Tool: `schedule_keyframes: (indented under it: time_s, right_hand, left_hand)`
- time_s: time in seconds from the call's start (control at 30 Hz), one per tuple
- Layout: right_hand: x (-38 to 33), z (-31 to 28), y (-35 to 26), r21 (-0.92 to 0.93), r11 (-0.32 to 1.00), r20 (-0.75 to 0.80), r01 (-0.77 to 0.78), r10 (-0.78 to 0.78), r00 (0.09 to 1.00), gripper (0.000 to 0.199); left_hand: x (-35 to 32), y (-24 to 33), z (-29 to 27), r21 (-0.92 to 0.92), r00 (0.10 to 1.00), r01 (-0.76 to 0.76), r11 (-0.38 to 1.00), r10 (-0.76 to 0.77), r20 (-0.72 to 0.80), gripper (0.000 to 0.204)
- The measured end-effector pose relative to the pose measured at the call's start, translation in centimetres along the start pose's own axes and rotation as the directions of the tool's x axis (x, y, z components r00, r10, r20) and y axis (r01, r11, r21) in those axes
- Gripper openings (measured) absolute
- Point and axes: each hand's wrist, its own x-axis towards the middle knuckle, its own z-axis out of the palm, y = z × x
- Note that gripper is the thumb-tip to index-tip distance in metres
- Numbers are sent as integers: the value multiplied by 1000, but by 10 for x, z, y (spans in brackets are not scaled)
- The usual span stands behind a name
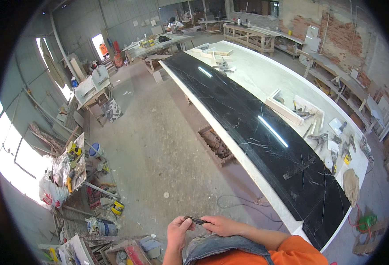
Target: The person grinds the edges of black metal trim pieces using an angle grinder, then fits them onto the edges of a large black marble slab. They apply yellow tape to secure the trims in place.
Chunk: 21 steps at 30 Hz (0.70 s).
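Close to my body, at the bottom centre, my left hand [178, 230] and my right hand [223, 225] are held near each other. Between them is a small dark, thin object [196, 221], pinched at both ends; its kind is too small to make out. To the right of my hands lies a long black stone slab [247, 128] with white veins, resting on a white worktable [274, 203]. An orange sleeve [298, 251] covers my right upper arm.
Tools, clamps [320, 140] and white stone strips [285, 110] lie along the table's far side. A wooden crate [215, 145] stands under its near edge. Buckets [101, 226] and scrap crowd the lower left. A cable [243, 201] runs on the floor. A person [174, 25] works far back.
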Motion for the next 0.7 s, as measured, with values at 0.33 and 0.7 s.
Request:
schedule_keyframes:
  time_s: [0.33,0.7]
  right_hand:
    - [15,-79,10,308,935,84,-173,154,984,40]
    - [87,-97,-9,435,865,-66,-251,309,949,49]
  left_hand:
    - [75,15,48,76,999,4,997,-7,34,11]
    - [186,52,14,96,966,106,990,-126,226,15]
